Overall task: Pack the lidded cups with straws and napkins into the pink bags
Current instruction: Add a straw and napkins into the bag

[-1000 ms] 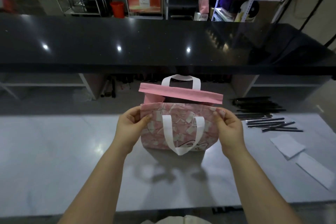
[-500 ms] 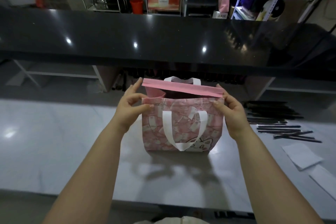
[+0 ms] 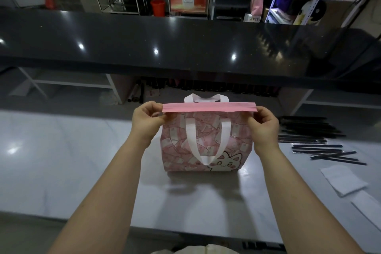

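A pink patterned bag (image 3: 206,140) with white handles and a cartoon cat stands upright on the white counter (image 3: 61,161) in front of me. Its plain pink top band is pressed together into one flat strip. My left hand (image 3: 147,120) pinches the left end of that strip. My right hand (image 3: 262,125) pinches the right end. What is inside the bag is hidden. Black wrapped straws (image 3: 309,134) lie in a pile to the right of the bag. White napkins (image 3: 343,179) lie nearer me on the right.
A raised black glossy counter (image 3: 185,43) runs across behind the bag. Under it sit open shelves (image 3: 66,82). Metal racks, an orange bucket and a poster stand in the background.
The bag's mouth was open with the two sides apart. Both hands have moved up to the top band and brought the two sides together into a flat strip.
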`<state>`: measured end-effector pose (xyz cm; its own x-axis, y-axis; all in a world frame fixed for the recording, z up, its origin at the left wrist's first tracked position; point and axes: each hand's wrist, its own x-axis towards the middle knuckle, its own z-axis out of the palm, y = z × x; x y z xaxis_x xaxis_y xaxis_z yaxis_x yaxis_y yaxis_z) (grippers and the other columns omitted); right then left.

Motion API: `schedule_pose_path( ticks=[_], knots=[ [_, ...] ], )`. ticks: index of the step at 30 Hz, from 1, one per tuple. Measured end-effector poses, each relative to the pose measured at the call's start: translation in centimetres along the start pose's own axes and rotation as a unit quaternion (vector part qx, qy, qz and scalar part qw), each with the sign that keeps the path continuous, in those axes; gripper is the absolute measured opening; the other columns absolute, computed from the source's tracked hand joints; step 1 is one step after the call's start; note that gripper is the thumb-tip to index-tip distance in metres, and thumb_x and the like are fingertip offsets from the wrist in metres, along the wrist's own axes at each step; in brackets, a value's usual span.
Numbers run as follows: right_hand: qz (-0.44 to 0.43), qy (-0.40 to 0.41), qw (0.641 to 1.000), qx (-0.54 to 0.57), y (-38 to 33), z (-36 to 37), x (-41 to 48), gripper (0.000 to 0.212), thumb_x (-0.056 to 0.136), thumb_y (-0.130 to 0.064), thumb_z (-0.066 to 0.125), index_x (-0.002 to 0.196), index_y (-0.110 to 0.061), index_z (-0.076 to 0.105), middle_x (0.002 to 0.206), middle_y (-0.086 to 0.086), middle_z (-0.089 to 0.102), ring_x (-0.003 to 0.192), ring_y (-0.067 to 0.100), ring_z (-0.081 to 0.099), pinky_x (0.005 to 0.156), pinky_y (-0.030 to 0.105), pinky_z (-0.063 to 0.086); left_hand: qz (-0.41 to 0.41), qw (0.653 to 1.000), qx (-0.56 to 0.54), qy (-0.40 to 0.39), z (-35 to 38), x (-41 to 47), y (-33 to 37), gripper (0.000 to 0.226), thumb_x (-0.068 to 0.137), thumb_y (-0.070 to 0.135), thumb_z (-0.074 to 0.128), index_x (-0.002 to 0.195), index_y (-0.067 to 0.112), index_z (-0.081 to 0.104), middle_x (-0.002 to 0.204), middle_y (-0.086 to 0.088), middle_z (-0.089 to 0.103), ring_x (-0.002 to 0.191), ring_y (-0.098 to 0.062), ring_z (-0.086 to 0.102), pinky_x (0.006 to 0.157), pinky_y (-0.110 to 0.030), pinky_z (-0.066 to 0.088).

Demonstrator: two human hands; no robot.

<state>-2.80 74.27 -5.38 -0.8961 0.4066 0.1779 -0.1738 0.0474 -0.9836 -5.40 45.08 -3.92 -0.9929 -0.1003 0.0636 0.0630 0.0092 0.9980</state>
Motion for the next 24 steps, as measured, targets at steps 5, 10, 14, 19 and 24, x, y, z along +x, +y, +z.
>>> schedule_pose_path(
  ticks=[5,10,14,19,24],
  knots=[
    [-0.038,-0.03,0.998,-0.048,-0.2,-0.2,0.0,0.047,0.083,0.009,0.066,0.107,-0.028,0.049,0.09,-0.009,0.067,0.087,0.006,0.066,0.079,0.026,0.056,0.01,1.0,0.007,-0.024,0.2,0.2,0.4,0.039,0.073,-0.008,0.078,0.083,0.025,0.059,0.078,0.005,0.066,0.079,-0.01,0.068,0.068,-0.022,0.057],
    [-0.191,-0.135,0.945,-0.229,-0.5,-1.7,0.8,0.055,0.079,0.02,0.052,0.104,-0.028,0.058,0.098,-0.026,0.058,0.096,-0.004,0.056,0.08,0.023,0.053,0.047,0.993,0.056,-0.093,-0.3,0.3,1.0,0.046,0.077,-0.014,0.071,0.08,0.032,0.072,0.084,0.01,0.07,0.081,-0.005,0.066,0.068,-0.022,0.056],
    [-0.219,-0.162,0.927,-0.258,-0.7,-2.5,1.4,0.041,0.081,0.02,0.055,0.101,-0.013,0.067,0.101,-0.021,0.058,0.097,-0.005,0.056,0.083,0.026,0.055,0.131,0.969,0.188,-0.092,-1.3,0.2,1.2,0.039,0.073,-0.013,0.074,0.075,0.026,0.073,0.086,0.014,0.07,0.087,-0.004,0.064,0.082,-0.025,0.055],
    [-0.184,-0.218,0.909,-0.305,-2.3,-3.1,1.0,0.043,0.077,-0.032,0.076,0.116,-0.023,0.062,0.117,-0.018,0.057,0.109,-0.005,0.052,0.093,0.02,0.048,0.205,0.909,0.34,-0.126,-3.1,-0.8,2.3,0.036,0.074,0.029,0.083,0.107,0.034,0.071,0.116,0.017,0.066,0.112,-0.002,0.057,0.096,-0.023,0.047],
    [-0.299,-0.168,0.845,-0.411,-4.1,0.1,0.2,0.04,0.078,-0.033,0.077,0.112,-0.014,0.068,0.106,-0.004,0.068,0.103,0.022,0.06,0.097,0.045,0.042,0.322,0.835,0.441,-0.063,0.3,-1.4,3.3,0.022,0.082,0.031,0.077,0.101,0.022,0.072,0.095,0.012,0.071,0.092,-0.012,0.065,0.09,-0.043,0.046]
  ],
)
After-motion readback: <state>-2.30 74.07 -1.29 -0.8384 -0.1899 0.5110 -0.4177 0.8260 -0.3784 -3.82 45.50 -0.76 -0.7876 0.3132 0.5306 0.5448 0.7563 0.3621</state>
